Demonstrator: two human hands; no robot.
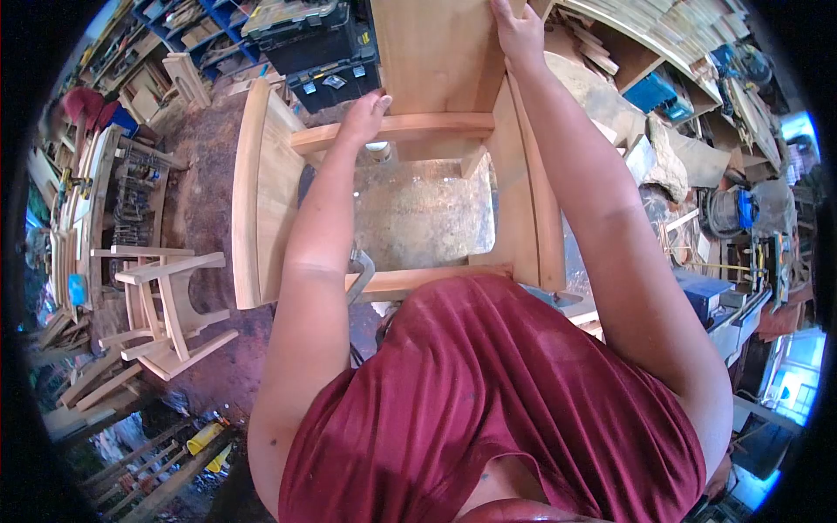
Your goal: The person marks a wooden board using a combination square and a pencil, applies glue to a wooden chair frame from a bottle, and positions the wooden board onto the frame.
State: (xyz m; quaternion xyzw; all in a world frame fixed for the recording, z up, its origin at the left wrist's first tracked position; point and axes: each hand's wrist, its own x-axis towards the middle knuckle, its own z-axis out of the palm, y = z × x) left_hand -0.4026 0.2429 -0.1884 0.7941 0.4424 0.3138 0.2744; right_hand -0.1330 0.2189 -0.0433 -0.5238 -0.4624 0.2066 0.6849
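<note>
Holds a broad wooden panel [440,57] at the far edge of a wooden frame [261,192], near its far right corner. Grasps the panel's right edge with the fingers of the right hand [523,39], partly cut off above. Lays the left hand [363,120] by the far rail [436,126], at the panel's lower left corner; cannot tell whether those fingers clench or merely touch. Has a metal clamp [366,263] at the near rail [418,281], just beside the left arm [323,209], and black toolboxes [336,84] past the far left corner.
</note>
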